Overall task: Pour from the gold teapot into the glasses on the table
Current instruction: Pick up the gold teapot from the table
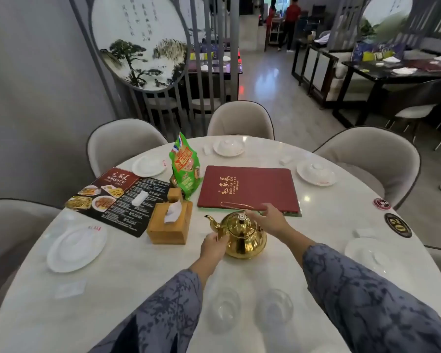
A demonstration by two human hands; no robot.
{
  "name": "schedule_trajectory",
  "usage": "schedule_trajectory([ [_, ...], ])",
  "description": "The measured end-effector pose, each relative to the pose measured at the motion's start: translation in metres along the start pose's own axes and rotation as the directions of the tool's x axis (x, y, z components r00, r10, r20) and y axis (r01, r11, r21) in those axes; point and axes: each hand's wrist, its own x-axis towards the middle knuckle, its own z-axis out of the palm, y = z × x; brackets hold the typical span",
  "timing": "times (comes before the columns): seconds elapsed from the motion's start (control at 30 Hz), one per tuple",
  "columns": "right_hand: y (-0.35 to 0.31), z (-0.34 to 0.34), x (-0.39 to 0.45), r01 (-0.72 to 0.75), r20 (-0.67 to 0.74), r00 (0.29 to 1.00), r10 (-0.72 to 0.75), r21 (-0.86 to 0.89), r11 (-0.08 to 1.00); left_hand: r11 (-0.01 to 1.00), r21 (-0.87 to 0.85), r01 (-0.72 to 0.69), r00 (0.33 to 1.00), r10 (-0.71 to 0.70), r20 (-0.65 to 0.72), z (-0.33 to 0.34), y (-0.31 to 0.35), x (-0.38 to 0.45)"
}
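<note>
The teapot (243, 236) stands upright on the surface (138, 276); the left hand (213, 247) grips its body below the spout, and the right hand (266, 219) lies on its far right side, whether clenched or loose cannot be told. Two glasses (224, 308) stand near of the teapot between both forearms. Bare surface lies left of the teapot; a tissue box (169, 225) stands just beyond on its left, a red menu (247, 188) behind.

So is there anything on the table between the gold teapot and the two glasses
Nothing visible. The gold teapot sits with bare tabletop between it and the two glasses nearer the person. The tissue box stands off to the left, clear of that path.
</note>
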Motion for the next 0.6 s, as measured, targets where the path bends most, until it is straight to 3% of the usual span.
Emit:
schedule_trajectory([
  [0.1, 0.003, 0.004, 0.023, 0.042, 0.011, 0.999, -0.042, -0.038, 0.998, 0.994, -0.044, 0.103, 0.995, -0.103, 0.005, 0.010, 0.000, 0.029],
  [0.27, 0.010, 0.012, 0.044, 0.040, 0.076, 0.996, -0.047, 0.086, 0.995, 0.931, -0.205, 0.302, 0.953, -0.290, 0.086, 0.027, -0.013, 0.066],
  [0.6, 0.014, 0.022, 0.042, 0.010, 0.070, 0.997, -0.034, 0.321, 0.947, 0.897, -0.350, 0.271, 0.962, -0.267, 0.061, 0.038, -0.015, 0.077],
])
